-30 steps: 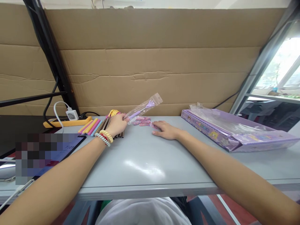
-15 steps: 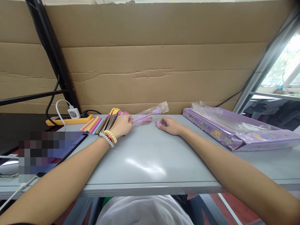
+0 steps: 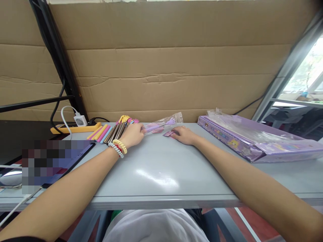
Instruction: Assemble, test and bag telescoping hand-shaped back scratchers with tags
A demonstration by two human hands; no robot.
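My left hand (image 3: 134,135), wearing bracelets, is closed on the end of a clear plastic sleeve (image 3: 178,117). Inside the sleeve lies a purple back scratcher (image 3: 151,128) with a hand-shaped head pointing right. Under and beside that hand is a row of similar back scratchers (image 3: 116,131), with metal rods and yellow, pink, purple and blue handles. My right hand (image 3: 186,135) rests on the table, its fingers curled on a small pink-purple card (image 3: 168,133). Thin pink-striped pieces (image 3: 157,129) lie by the sleeve, partly covered by it.
On the right stands a purple printed box (image 3: 234,141) with clear plastic bags (image 3: 242,129) on it. A tablet (image 3: 78,158), a yellow power strip (image 3: 75,129) and white cables are on the left. A cardboard wall (image 3: 161,60) closes off the back.
The sleeve with the purple back scratcher has dropped lower, nearer the table. The card at my right fingers has turned and shows more of itself, a little further left.
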